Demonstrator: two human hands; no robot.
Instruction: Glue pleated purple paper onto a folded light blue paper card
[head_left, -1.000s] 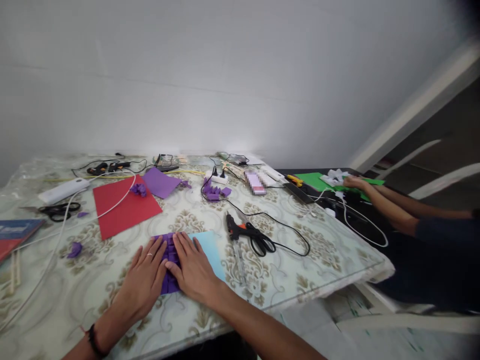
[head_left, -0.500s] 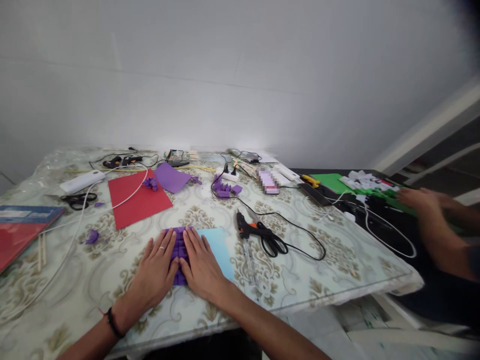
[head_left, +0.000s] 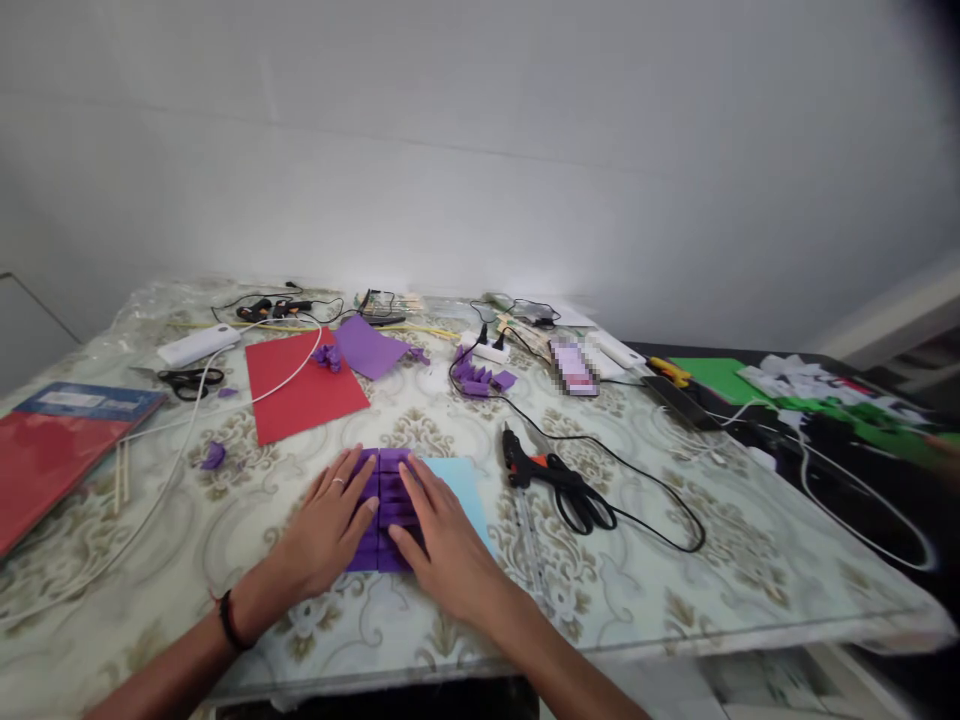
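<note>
Folded purple paper strips (head_left: pixel 388 515) lie side by side in two columns, on or beside a light blue sheet (head_left: pixel 466 490) near the table's front edge. My left hand (head_left: pixel 330 520) rests flat on the left column, fingers stretched out. Across the right column lies my right hand (head_left: pixel 444 535), its fingers spread and thumb apart. Both palms hide part of the purple paper. Right of the blue sheet are a black glue gun (head_left: pixel 523 462) with an orange trigger, black-handled scissors (head_left: pixel 581 500) and a clear glue stick (head_left: pixel 531 550).
Further back are a red sheet (head_left: pixel 300 400), a purple sheet (head_left: pixel 371 348), purple folded pieces (head_left: pixel 476 378), a white power strip (head_left: pixel 486 347) and a phone (head_left: pixel 574 368). Left are another pair of scissors (head_left: pixel 191 380) and a red-blue pack (head_left: pixel 67 440). A black cord (head_left: pixel 637 460) loops at right.
My view has shifted to the right edge less and things sit further right. My hands have spread slightly apart, baring more purple paper. The other person's arms have mostly left view.
</note>
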